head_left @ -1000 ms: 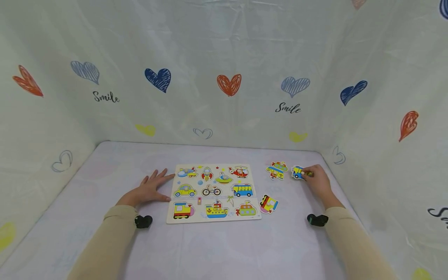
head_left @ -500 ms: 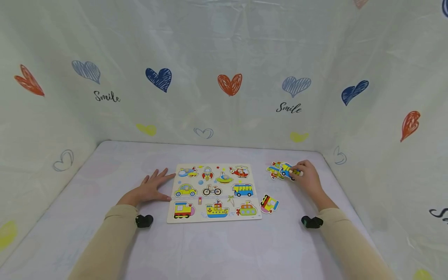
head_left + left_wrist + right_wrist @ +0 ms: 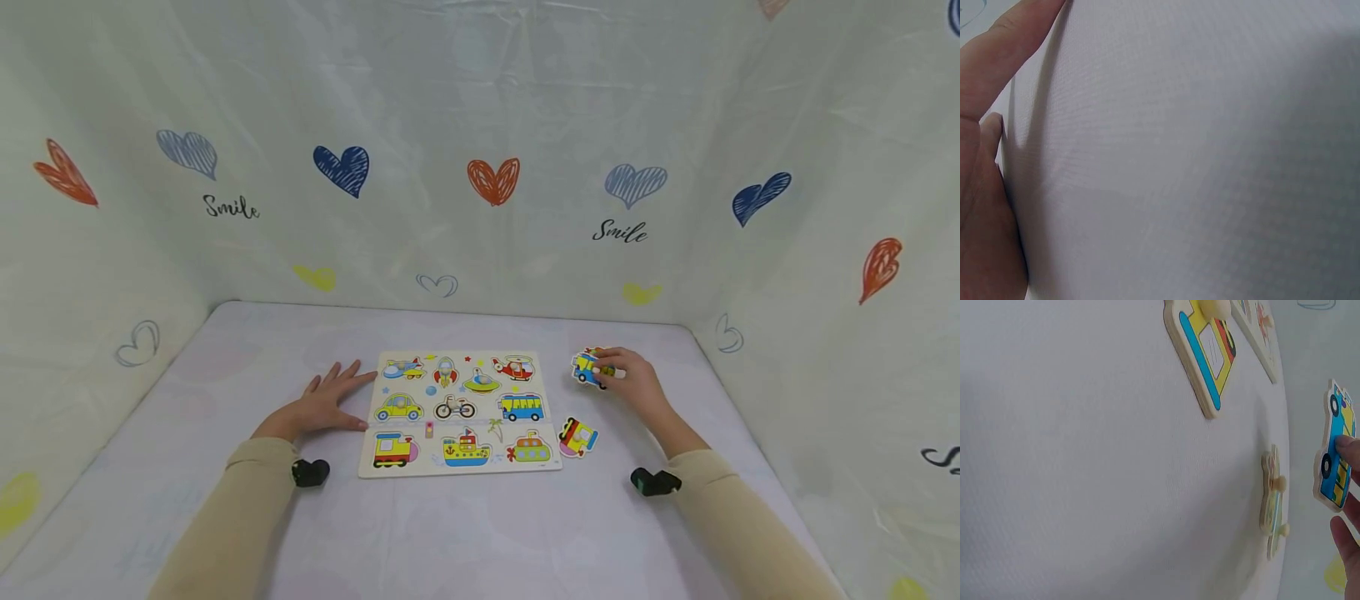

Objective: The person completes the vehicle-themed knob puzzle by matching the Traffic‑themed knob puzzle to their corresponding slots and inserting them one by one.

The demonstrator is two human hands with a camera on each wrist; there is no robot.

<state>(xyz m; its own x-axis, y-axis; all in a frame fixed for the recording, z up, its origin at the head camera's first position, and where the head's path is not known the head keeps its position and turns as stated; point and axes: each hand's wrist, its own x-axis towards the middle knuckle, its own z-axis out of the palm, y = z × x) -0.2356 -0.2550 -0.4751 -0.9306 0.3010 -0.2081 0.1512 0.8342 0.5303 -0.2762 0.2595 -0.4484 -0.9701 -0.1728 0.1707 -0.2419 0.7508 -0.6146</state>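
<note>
My right hand (image 3: 633,383) pinches a blue and yellow bus puzzle piece (image 3: 587,372) between thumb and fingers. In the right wrist view the bus piece (image 3: 1337,444) is raised off the table, above two overlapping knobbed pieces (image 3: 1270,494). From the head view, the bus and hand hide most of that pair. Left of the hand lies a puzzle board (image 3: 429,458) with several vehicle pictures. My left hand (image 3: 318,406) rests on the table with its fingers spread, thumb and index fingertips at the board's left edge.
A train piece (image 3: 577,437) with a knob lies tilted beside the board's lower right corner. A pale cloth covers the table (image 3: 480,533). A white curtain (image 3: 420,217) printed with hearts encloses the back and sides.
My right hand has carried the bus piece leftward from the far right, over the two overlapping pieces. The left hand, board and train piece have stayed in place.
</note>
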